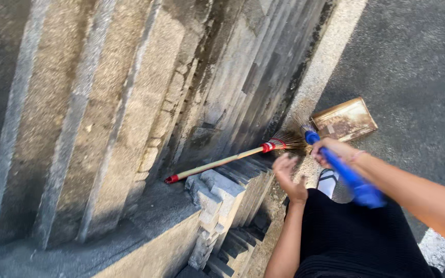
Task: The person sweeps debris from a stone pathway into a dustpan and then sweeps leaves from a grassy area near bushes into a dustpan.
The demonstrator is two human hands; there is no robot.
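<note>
The right hand (330,150) has its fingers wrapped around the blue handle (347,175) of a dustpan (344,120), which rests on the asphalt (413,67) by the curb (321,77). It is probably light and stiff, best held mid-handle. The left hand (289,177) hangs empty, fingers half open, near a stick broom (233,157) leaning on the stone wall (130,103). The blur hides finer detail. A sandalled foot (328,181) stands close below.
</note>
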